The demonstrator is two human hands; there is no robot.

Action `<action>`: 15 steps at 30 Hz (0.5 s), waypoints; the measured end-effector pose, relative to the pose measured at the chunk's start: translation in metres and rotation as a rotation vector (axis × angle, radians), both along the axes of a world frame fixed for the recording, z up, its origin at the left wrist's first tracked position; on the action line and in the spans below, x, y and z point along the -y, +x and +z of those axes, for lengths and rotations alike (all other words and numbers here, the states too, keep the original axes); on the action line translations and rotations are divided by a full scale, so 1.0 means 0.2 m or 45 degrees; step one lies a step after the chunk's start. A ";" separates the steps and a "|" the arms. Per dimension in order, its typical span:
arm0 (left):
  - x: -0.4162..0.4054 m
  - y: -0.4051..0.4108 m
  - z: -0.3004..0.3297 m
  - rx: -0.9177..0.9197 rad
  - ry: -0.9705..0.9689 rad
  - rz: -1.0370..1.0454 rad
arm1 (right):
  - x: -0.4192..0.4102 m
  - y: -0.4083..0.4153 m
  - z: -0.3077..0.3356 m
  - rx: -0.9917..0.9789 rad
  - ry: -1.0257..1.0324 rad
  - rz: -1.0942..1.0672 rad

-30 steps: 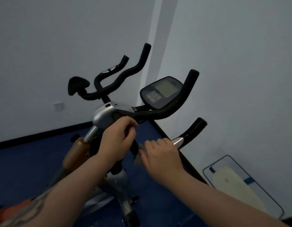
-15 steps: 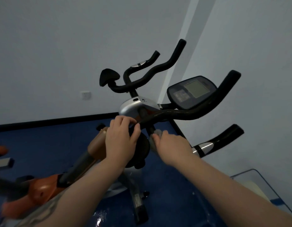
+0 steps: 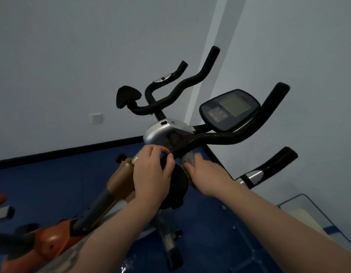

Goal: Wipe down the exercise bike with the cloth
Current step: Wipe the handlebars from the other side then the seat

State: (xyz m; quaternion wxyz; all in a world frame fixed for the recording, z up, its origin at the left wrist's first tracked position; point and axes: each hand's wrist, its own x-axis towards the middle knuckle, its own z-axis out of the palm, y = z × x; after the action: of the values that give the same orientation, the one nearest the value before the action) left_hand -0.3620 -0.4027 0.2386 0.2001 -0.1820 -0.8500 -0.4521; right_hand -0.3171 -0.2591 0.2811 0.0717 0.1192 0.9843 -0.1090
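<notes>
The handlebar (image 3: 216,138) is steadied by the left hand (image 3: 151,174), fingers curled around it; beside it, the cloth (image 3: 188,159) is clutched in the right hand (image 3: 206,174), best rubbed firmly along the bar.

Small home gym or exercise room corner: exercise bike (image 3: 170,134) with display console (image 3: 229,109), blue floor (image 3: 52,184), plain pale walls (image 3: 72,46), black skirting, wall socket (image 3: 96,117) far left.

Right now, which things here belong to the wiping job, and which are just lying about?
Job: black and silver exercise bike; grey cloth held by right hand; left hand on the bike.
Lying about: white wall socket; white mat in blue frame.
</notes>
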 end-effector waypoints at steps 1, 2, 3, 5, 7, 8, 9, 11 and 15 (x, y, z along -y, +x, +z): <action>0.00 0.00 0.00 0.002 -0.003 -0.001 | -0.01 0.06 -0.01 0.025 0.079 0.025; 0.00 0.00 0.00 0.001 -0.007 -0.003 | -0.02 0.11 -0.01 0.054 0.179 0.045; 0.00 -0.01 0.00 -0.007 -0.013 -0.007 | -0.03 0.14 -0.01 0.065 0.260 0.063; 0.00 -0.01 0.00 -0.033 -0.030 -0.013 | -0.02 0.11 0.00 0.085 0.258 0.054; 0.00 -0.02 0.00 -0.061 -0.032 -0.022 | 0.01 0.01 0.02 0.085 0.086 -0.034; 0.00 -0.02 -0.01 -0.069 -0.030 -0.026 | 0.03 -0.05 0.02 0.061 -0.004 -0.078; 0.00 -0.02 -0.01 -0.077 -0.034 -0.029 | 0.04 -0.08 0.02 0.027 -0.074 -0.120; 0.00 -0.01 -0.01 -0.106 -0.063 -0.035 | 0.06 -0.09 0.00 -0.036 -0.120 -0.166; 0.01 -0.01 -0.02 -0.141 -0.099 -0.071 | 0.02 0.14 -0.03 -0.062 0.213 -0.018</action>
State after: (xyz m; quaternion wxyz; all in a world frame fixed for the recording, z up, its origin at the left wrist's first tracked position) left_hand -0.3644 -0.4046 0.2349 0.2267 -0.2379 -0.8493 -0.4132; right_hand -0.2896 -0.2639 0.2754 0.0368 0.1289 0.9905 -0.0298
